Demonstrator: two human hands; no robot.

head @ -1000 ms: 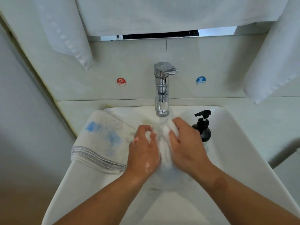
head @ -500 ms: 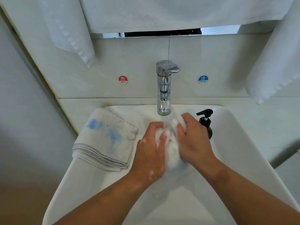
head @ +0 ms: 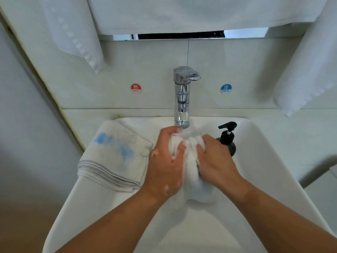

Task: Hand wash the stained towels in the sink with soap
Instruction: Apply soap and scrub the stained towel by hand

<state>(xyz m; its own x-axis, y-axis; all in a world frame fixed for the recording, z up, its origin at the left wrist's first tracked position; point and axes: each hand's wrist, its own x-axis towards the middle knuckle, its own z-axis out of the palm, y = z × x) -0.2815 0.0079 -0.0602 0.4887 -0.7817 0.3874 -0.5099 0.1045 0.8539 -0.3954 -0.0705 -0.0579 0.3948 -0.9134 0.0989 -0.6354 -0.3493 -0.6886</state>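
Observation:
A bunched, soapy white towel hangs over the white sink, just below the chrome tap. My left hand grips its left side, fingers curled into the cloth, with flecks of foam on the back of the hand. My right hand grips the right side, pressed against the left. A second folded towel with blue stains and a grey stitched border lies over the sink's left rim.
A black pump soap bottle stands on the sink's right side, just behind my right hand. White towels hang above on the left, middle and right. Red HOT and blue COLD stickers flank the tap.
Both hands keep rubbing the towel: the left hand has slid up toward the tap while the right has drawn back a little.

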